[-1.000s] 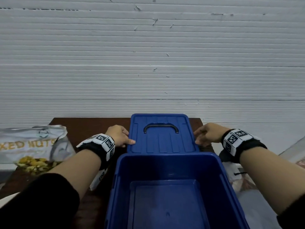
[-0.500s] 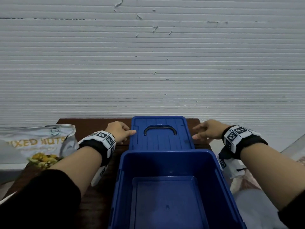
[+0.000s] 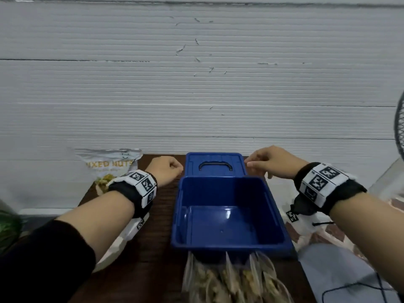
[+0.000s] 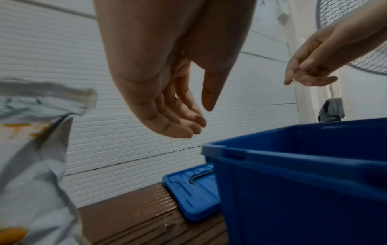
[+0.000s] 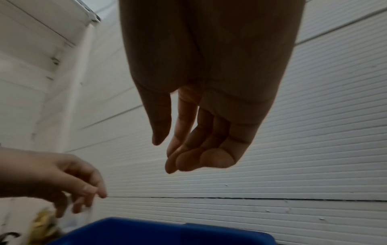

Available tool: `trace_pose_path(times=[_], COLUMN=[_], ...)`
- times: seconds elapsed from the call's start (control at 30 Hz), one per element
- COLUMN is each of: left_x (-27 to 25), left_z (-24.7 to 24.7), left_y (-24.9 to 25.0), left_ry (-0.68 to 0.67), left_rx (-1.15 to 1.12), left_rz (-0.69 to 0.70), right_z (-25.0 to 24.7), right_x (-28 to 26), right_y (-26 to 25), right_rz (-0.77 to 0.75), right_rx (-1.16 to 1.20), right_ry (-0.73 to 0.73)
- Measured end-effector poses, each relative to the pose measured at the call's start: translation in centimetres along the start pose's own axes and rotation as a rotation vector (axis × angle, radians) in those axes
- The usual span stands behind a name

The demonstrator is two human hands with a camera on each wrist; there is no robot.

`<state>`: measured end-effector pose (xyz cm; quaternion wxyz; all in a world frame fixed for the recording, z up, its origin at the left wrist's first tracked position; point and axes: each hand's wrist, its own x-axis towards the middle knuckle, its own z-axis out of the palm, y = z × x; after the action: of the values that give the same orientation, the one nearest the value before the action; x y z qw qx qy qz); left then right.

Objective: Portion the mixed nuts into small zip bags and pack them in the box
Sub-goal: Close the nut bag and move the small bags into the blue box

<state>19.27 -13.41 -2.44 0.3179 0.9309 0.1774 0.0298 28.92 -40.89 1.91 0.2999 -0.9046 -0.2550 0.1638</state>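
An empty blue box (image 3: 227, 215) stands open in the middle of the brown table (image 3: 157, 248). Its blue lid (image 3: 215, 165), with a dark handle, lies flat just behind it. My left hand (image 3: 172, 168) hovers left of the lid and my right hand (image 3: 255, 164) hovers right of it, neither touching it. The wrist views show the left hand (image 4: 194, 119) and the right hand (image 5: 180, 154) with loosely curled fingers and nothing in them. Several filled zip bags (image 3: 234, 281) lie in front of the box. The torn mixed nuts bag (image 3: 109, 167) stands at the far left.
A ribbed white wall (image 3: 196, 95) closes off the table's far edge. A fan (image 3: 400, 127) shows at the right edge. White cloth (image 3: 306, 228) and a dark cable (image 3: 349, 287) lie to the right of the box. A white object (image 3: 122, 237) lies under my left forearm.
Both hands have let go of the lid's sides and lifted slightly off it. The view has tilted so that the zip bags in front of the box now show.
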Motion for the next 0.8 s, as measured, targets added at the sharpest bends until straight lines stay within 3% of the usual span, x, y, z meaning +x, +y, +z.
trace_pose_path(times=[0.17, 0.4, 0.67, 0.8], left_x=[-6.7, -13.9, -18.0, -18.5], left_z=[0.4, 2.0, 4.3, 4.6], left_y=[0.1, -0.5, -0.5, -0.1], left_ry=[-0.001, -0.053, -0.304, -0.296], left_rx=[0.029, -0.025, 0.077, 0.030], left_rz=[0.060, 0.101, -0.055, -0.016], right_z=[3.1, 8.8, 12.3, 12.6], right_x=[-7.6, -14.9, -16.9, -16.2], right_y=[-2.6, -3.3, -4.3, -4.7], right_rz=[-0.109, -0.143, -0.118, -0.104], right_rx=[-0.045, -0.154, -0.108, -0.074], right_ry=[-0.089, -0.080, 0.015, 0.036])
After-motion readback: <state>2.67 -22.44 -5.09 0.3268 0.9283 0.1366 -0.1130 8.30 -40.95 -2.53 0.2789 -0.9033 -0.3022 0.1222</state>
